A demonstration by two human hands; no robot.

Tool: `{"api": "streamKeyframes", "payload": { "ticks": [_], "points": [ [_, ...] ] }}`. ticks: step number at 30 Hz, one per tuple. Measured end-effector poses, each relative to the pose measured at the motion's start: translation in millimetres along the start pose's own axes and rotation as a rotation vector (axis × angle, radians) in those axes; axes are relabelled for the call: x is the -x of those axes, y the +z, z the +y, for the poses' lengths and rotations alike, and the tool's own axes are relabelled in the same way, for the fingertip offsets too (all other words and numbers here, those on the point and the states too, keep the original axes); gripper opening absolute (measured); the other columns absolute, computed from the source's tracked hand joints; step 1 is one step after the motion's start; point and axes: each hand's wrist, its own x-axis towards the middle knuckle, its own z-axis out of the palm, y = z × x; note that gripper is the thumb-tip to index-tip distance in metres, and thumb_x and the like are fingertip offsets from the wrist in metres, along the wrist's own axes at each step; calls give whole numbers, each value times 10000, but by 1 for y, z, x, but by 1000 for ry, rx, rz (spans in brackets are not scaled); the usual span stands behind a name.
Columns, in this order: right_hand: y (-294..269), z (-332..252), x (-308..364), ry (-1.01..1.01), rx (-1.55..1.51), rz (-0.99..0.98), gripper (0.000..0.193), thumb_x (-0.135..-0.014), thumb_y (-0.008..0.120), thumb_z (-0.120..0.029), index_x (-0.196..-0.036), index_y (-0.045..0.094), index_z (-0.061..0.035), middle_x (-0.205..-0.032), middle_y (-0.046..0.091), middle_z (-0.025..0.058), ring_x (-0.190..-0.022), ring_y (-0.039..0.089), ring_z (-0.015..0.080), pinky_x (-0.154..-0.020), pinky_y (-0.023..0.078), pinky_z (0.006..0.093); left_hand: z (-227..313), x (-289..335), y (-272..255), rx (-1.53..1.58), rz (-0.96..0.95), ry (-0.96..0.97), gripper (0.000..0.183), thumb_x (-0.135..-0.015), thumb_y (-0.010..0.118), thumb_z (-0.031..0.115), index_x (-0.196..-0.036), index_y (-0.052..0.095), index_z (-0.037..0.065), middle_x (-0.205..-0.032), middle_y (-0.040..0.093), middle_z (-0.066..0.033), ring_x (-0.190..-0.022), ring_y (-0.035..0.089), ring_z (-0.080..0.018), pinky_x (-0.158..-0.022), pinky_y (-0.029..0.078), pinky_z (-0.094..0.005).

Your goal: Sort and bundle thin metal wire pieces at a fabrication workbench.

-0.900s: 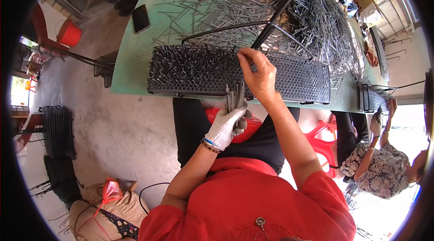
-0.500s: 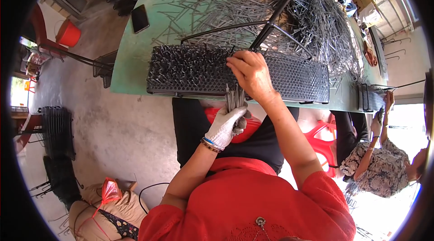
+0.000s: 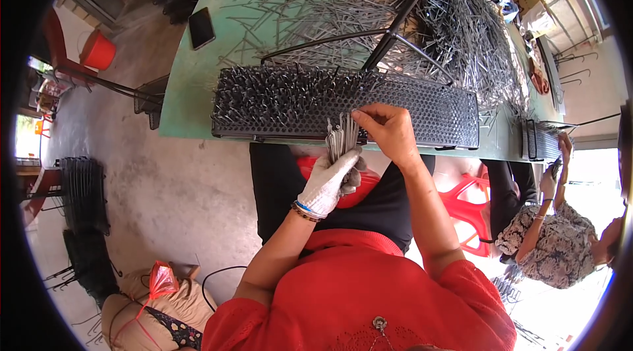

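Observation:
A long black perforated rack (image 3: 422, 112) lies along the near edge of the green table. Its left half is crowded with upright metal rods (image 3: 270, 97); holes show bare across the right half. Below the rack's front edge, my left hand (image 3: 328, 185), in a white glove, is closed around a bundle of thin grey metal rods (image 3: 342, 137). My bare right hand (image 3: 390, 132) pinches at the upper end of that bundle with thumb and forefinger. Whether one rod is between those fingertips is too small to make out.
A large heap of loose rods (image 3: 461, 34) covers the table beyond the rack. A black metal frame (image 3: 389, 34) rises behind it. A phone (image 3: 202, 28) lies at the left. On the right, another person (image 3: 554, 239) works at a similar rack. A red stool (image 3: 467, 209) stands between us.
My right hand has come down and right from over the rack to the tops of the bundled rods. The left hand has stayed nearly in place, still gripping the bundle.

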Motion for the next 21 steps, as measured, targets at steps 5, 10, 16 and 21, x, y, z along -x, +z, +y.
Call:
{"api": "streamKeyframes", "payload": {
  "ticks": [5, 10, 16, 21],
  "points": [
    [-7, -10, -6, 79, -56, 42, 219, -868, 705, -178, -896, 705, 39, -667, 644, 27, -522, 523, 52, -469, 417, 228, -4, -3, -6, -8, 74, -45, 162, -957, 566, 228, -974, 614, 75, -786, 658, -21, -551, 576, -71, -423, 422, -188],
    [-5, -23, -16, -63, -112, 207, 205, -900, 673, -168, -961, 680, 27, -715, 652, 8, -547, 513, 39, -488, 404, 199, -5, -2, -7, 56, 78, -43, 128, -938, 595, 217, -936, 628, 94, -758, 664, -17, -556, 594, -79, -425, 441, -192],
    [5, -24, -32, -200, -41, 379, 176, -911, 664, -170, -972, 688, -7, -756, 675, 4, -558, 531, 34, -510, 429, 193, -4, 0, -3, -22, 102, -70, 163, -923, 620, 245, -950, 627, 85, -702, 640, -9, -511, 586, -83, -404, 431, -192],
    [14, -7, -39, -330, 113, 424, 148, -889, 684, -151, -962, 698, -22, -739, 673, 18, -561, 575, 57, -526, 461, 204, -7, 1, -3, -82, 99, -70, 168, -924, 617, 236, -976, 626, 76, -715, 649, -17, -525, 598, -88, -421, 452, -193]
  ]
}}
